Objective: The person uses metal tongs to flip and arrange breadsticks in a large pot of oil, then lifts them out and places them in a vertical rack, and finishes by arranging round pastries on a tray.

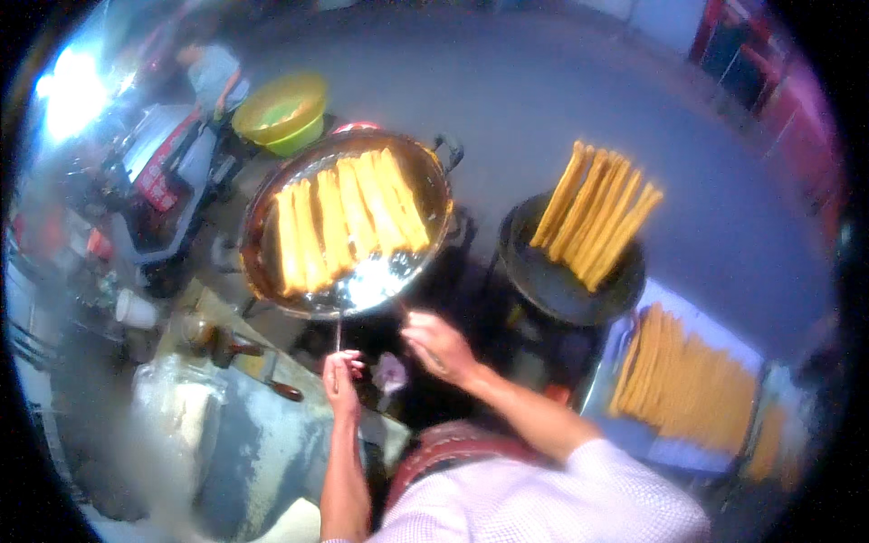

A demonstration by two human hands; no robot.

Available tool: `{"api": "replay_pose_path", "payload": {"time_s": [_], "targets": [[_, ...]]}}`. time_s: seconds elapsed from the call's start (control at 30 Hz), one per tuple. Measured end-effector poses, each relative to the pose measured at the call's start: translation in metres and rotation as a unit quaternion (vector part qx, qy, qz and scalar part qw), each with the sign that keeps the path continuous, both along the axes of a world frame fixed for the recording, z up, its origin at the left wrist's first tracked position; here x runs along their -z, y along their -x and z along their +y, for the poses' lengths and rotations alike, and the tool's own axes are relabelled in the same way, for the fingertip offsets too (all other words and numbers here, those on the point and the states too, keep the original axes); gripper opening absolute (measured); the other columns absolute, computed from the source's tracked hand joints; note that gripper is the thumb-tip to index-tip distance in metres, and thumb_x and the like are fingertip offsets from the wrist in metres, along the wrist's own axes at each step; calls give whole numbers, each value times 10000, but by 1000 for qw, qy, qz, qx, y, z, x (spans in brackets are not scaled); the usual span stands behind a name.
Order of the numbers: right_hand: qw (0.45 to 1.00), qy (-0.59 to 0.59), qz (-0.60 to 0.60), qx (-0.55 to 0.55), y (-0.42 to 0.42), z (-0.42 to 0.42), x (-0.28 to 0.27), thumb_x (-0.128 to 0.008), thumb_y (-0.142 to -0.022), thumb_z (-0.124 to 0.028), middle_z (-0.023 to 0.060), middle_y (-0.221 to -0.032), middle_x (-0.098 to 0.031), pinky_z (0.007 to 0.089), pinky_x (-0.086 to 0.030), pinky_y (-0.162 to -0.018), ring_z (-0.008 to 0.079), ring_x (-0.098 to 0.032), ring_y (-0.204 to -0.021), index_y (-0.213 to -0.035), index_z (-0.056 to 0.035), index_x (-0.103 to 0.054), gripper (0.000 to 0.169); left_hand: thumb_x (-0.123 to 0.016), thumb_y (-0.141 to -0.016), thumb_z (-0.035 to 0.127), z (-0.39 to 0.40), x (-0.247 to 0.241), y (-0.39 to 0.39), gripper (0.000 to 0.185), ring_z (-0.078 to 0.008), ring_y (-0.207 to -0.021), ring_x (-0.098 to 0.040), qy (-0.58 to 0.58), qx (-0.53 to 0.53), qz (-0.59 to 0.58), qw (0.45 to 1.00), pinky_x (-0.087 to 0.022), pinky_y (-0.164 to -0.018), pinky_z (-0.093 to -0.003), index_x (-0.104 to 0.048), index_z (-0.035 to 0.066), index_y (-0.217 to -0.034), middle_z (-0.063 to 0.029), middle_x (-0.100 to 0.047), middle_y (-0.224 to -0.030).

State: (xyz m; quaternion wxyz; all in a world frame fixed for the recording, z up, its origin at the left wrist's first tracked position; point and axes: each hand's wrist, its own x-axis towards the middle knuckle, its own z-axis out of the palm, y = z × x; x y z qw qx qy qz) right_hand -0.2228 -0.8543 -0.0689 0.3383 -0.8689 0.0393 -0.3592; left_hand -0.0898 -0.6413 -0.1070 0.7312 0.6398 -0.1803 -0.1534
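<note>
In front of me, a wide wok [252, 268] of shiny oil holds several long golden fried dough sticks [349, 210] lying side by side. My left hand [341, 383] is below its near rim, closed around a thin stick [339, 332] that reaches up to the oil. Right of it, my right hand [438, 346] is curled around another thin stick, only faintly seen, pointing at the rim. Both hands are apart from the dough. To the right, browner dough sticks [594, 214] lean in a row on a round dark pan [536, 285].
A tray [679, 458] at lower right holds many fried dough sticks [686, 387]. On the left-hand worktable [265, 434] lie a wooden-handled tool [285, 390] and plastic-covered pale material [187, 421]. A white cup [136, 309], yellow-green basins [282, 112] and a person [214, 75] are farther left.
</note>
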Motion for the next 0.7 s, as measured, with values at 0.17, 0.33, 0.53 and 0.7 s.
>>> {"api": "replay_pose_path", "payload": {"time_s": [0.17,0.33,0.53,0.7], "targets": [[998,42,-8,35,-31,1,53,-578,-1009,-176,196,-1207,-647,460,-494,-1058,381,-602,-1211,-1152,-54,-667,207,-548,-1020,274,-2,14,-38,272,-115,-818,-582,-98,-17,-50,994,-470,-732,-269,-730,80,-1072,-35,-667,-971],[996,-28,-76,-38,-52,-6,48,-693,-899,2,190,-1167,-621,480,-549,-976,413,-613,-1200,-1093,-47,-605,219,-536,-1027,347,-3,8,-42,377,-294,-877,-596,-105,-39,-247,962,-521,-794,-420,-654,-6,-1086,-186,-654,-1020],[995,-16,-98,-31,-52,-7,39,-684,-907,-23,214,-1168,-590,483,-529,-987,452,-581,-1218,-1108,-13,-582,225,-552,-1034,518,-7,39,-57,470,-239,-822,-567,54,15,27,998,-514,-713,-399,-656,60,-1034,-104,-631,-955],[998,-22,-56,-29,-46,-7,44,-656,-957,-67,225,-1283,-583,469,-534,-1002,431,-575,-1261,-1169,-12,-613,223,-527,-1050,496,-9,16,-46,451,-232,-831,-565,-22,-8,-19,1000,-514,-726,-397,-673,73,-991,-95,-622,-944]]}}
